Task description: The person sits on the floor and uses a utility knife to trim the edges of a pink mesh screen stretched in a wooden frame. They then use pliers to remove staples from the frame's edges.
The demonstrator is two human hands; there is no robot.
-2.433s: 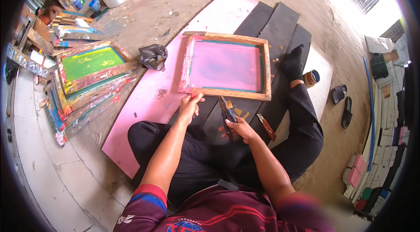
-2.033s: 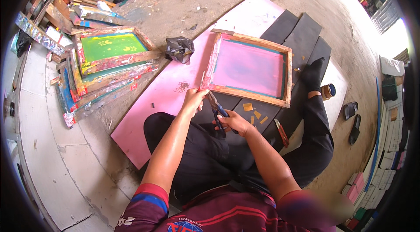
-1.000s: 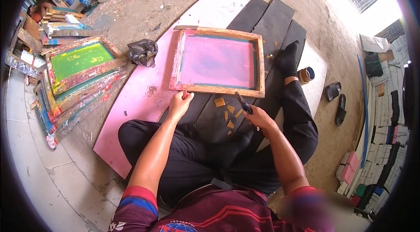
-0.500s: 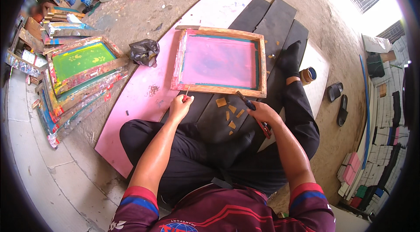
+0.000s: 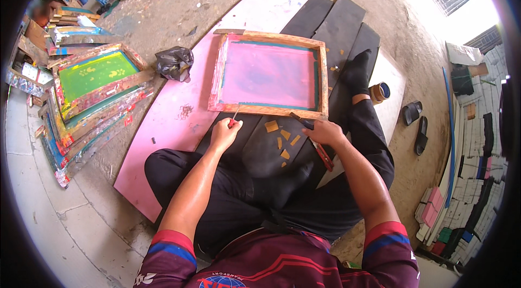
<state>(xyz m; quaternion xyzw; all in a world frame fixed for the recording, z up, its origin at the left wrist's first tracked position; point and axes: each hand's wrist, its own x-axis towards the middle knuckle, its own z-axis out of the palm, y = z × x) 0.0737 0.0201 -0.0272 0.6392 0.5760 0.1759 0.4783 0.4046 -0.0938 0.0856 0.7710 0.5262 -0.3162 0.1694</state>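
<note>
A wooden screen-printing frame (image 5: 239,108) with pinkish mesh edged in teal lies in front of me. My left hand (image 5: 224,135) is closed around a red-handled screwdriver (image 5: 236,114), its thin shaft reaching the frame's near edge. At the frame's near right corner, my right hand (image 5: 325,133) grips a dark-handled tool (image 5: 302,121); the palm hides much of it, so its exact kind is unclear. Just below that hand is a red tool (image 5: 324,156), partly covered by the wrist. Several tan scraps (image 5: 271,126) lie between my hands.
Beneath the frame are a pink board (image 5: 163,141) and black sheets (image 5: 304,19). Stacked screen frames (image 5: 103,90) and a black plastic bag (image 5: 175,63) stand left. A tin (image 5: 379,92) sits right of my foot, with black slippers (image 5: 412,112) beyond.
My right hand has tipped its dark tool flatter and moved slightly up toward the frame. The left hand keeps its hold at the near edge. The whole view has shifted slightly.
</note>
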